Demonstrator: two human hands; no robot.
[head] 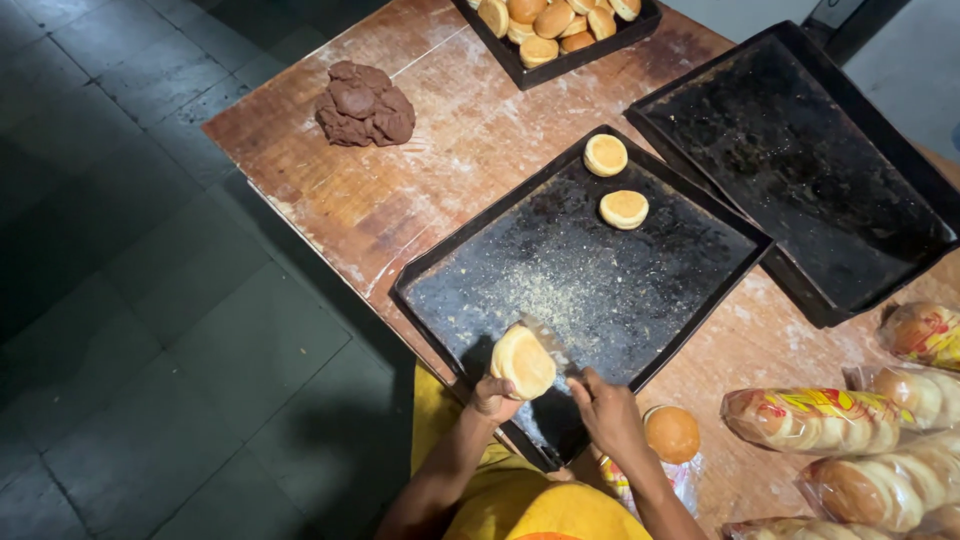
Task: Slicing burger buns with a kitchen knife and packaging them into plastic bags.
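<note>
At the near edge of the black baking tray (pixel 640 300), left hand (pixel 492 398) has its fingers curled up around a round pale bun (pixel 522 361), gripping it from below; bun is tilted, flat cut face toward the camera, sitting just above the fingertips and over the tray's near corner. Right hand (pixel 605 405) is just beside it, fingers closed on a thin flat metal blade (pixel 548 338) that runs from the fingers up to the bun's edge; can't tell if it's a knife or scraper. Beyond the fingers, same tray holds a scatter of crumbs and two more buns (pixel 615 183) at its far end, well apart from the hands. Right of that, a second dark tray (pixel 800 170), nothing visible in it. Far past the fingers, a third tray (pixel 560 62) packed with golden buns. Far left, a lump of brown dough (pixel 364 103) on the wooden table (pixel 400 190). Just right of the right wrist, a browned bun (pixel 671 433) on top of a clear bag; further right, sealed bags of buns (pixel 860 450) in a pile.
</note>
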